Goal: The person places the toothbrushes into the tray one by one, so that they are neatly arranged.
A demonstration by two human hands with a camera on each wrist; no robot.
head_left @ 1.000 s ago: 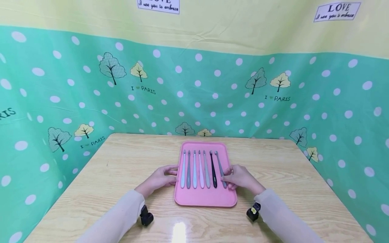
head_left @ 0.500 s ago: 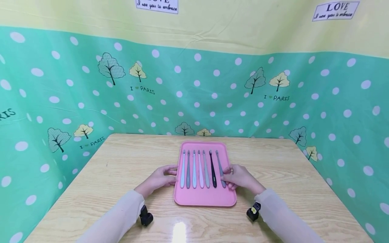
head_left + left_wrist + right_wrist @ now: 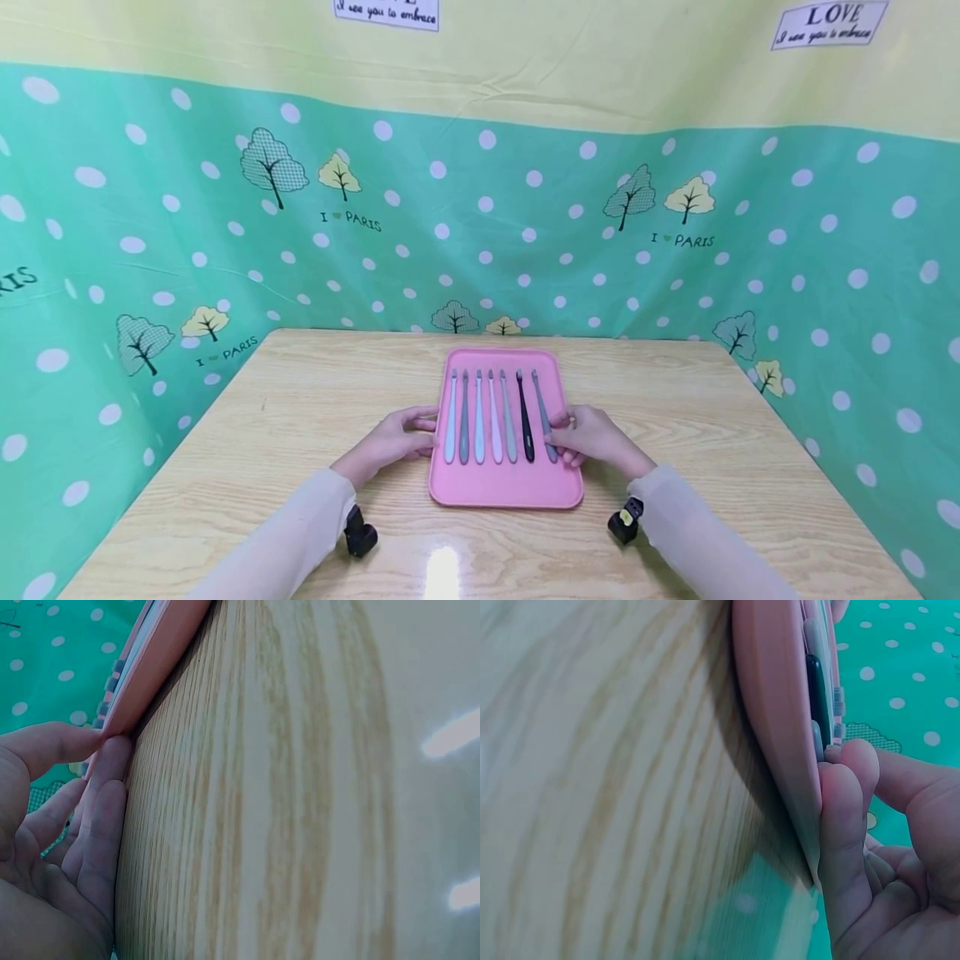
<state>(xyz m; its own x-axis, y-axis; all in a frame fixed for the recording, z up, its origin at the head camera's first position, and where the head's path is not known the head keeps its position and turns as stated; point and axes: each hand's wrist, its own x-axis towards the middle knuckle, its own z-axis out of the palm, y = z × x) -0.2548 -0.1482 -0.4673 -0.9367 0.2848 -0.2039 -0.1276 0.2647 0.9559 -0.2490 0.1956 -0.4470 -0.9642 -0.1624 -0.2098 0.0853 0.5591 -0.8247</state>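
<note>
A row of several toothbrushes lies side by side on a pink tray (image 3: 506, 493), heads toward the far end, in the head view. My right hand (image 3: 596, 435) pinches the handle of the rightmost grey toothbrush (image 3: 542, 408) between thumb and fingers, over the tray's right rim. Beside that one lies a black toothbrush (image 3: 527, 421). At the opposite side my left hand (image 3: 397, 437) holds the tray's left rim; in the left wrist view its thumb (image 3: 64, 744) is on the rim, with fingers against the outer wall.
The tray stands on a light wood-grain table (image 3: 315, 375). Behind and at both sides hangs a green and yellow dotted cloth (image 3: 487, 183). Each wrist wears a small black camera, the left one (image 3: 360, 533) close over the table.
The rightmost grey toothbrush has turned slightly in my right hand, its bristles now facing up. Both hands and the tray stay in place; the head view shifts a little.
</note>
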